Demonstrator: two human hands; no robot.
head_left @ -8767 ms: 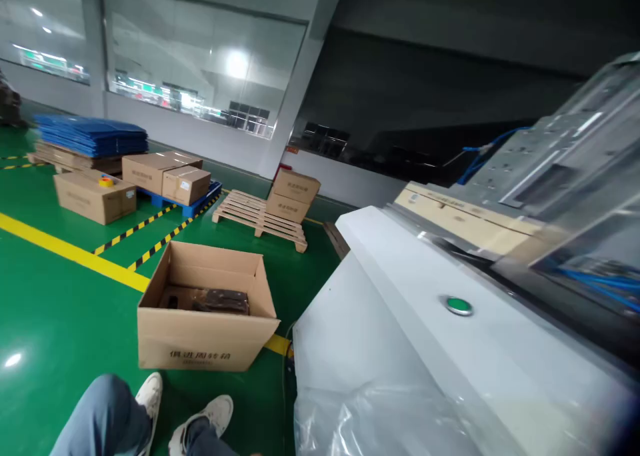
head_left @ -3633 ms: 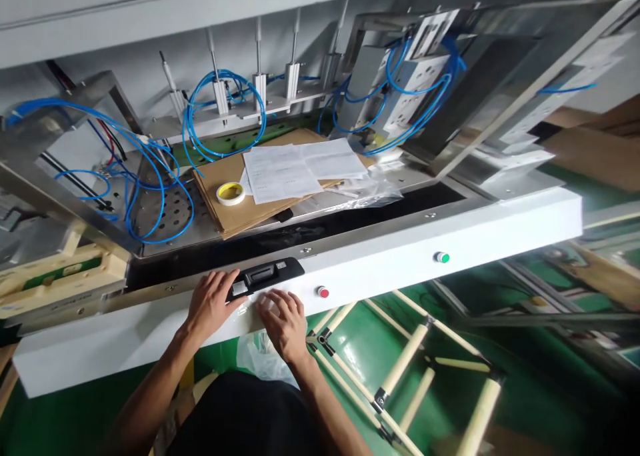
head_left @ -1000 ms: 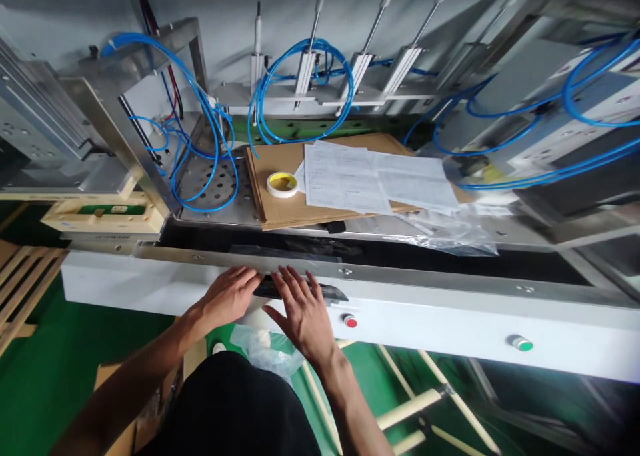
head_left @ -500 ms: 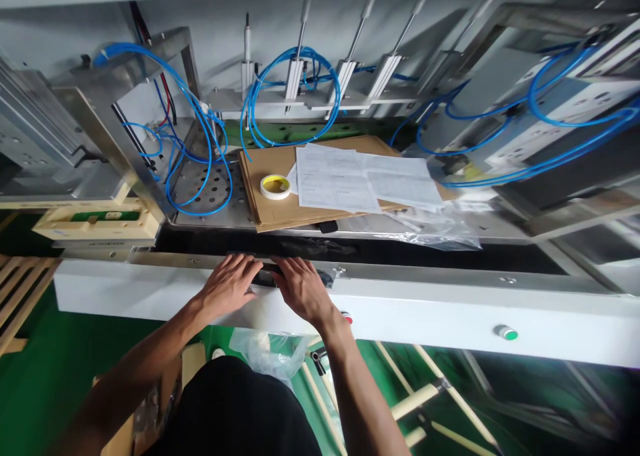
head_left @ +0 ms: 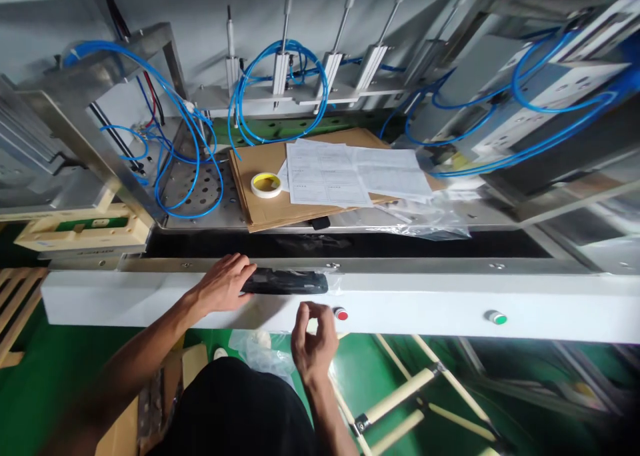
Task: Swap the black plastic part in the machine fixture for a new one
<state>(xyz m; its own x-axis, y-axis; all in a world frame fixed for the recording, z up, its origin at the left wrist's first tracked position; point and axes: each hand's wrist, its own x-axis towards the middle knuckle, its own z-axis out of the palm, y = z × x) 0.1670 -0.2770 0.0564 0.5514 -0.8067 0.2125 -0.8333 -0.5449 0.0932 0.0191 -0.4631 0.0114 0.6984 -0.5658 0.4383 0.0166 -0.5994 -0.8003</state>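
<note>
Here we rest our left hand (head_left: 223, 284) flat on the white front panel (head_left: 400, 303) of the machine, its fingertips touching the left end of the black recessed handle (head_left: 286, 282); the hand is relaxed and grips nothing. Our right hand (head_left: 313, 339) hangs just below the panel, near the red button (head_left: 341, 314), with thumb and forefinger pinched together; we cannot tell whether they hold anything, though a scrap of clear film may sit between them. We judge the work on the handle to be partly done: its black face shows bare along most of its length, while a wrinkle of clear film (head_left: 334, 281) clings at its right end. A green button (head_left: 495, 317) sits further right on the panel. Behind the panel, cardboard sheets (head_left: 265, 206) carry a roll of tape (head_left: 266, 185) and printed papers (head_left: 345, 173), with blue air hoses (head_left: 185, 143) looped above. A crumpled plastic bag (head_left: 260, 353) below the panel is half hidden by our body, and the lower right of the view is blurred.
</note>
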